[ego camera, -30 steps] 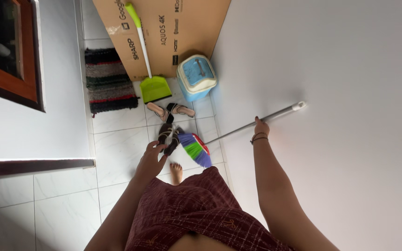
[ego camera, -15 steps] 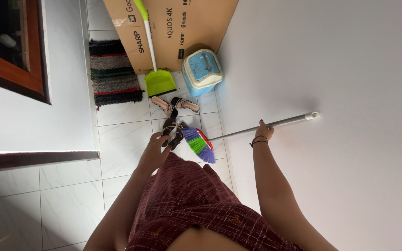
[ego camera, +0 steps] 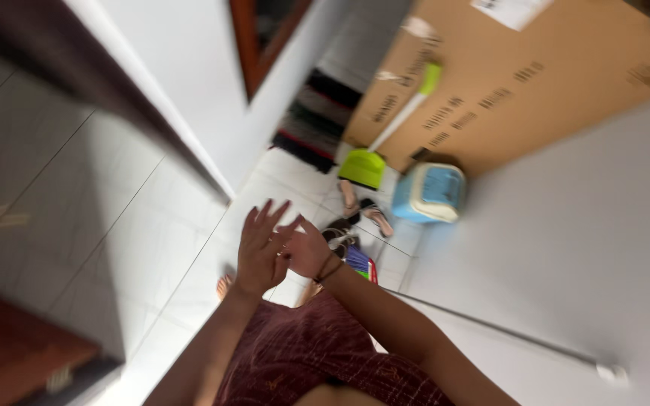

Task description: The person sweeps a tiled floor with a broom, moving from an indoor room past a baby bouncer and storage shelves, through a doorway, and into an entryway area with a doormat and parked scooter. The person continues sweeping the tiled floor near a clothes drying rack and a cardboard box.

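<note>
– What does the broom [ego camera: 445,312] look like?
– A thin grey pole with a white end cap, and a purple, green and red bristle head, blurred.
– Which way does it run?
– Its long axis slants along the foot of the white wall [ego camera: 566,225], bristles up-left by the dark sandals [ego camera: 338,233], cap low right.
– And the hands?
– The left hand [ego camera: 259,252] is spread open, empty. The right hand [ego camera: 304,252] touches it, holding nothing; its curl I cannot tell.
</note>
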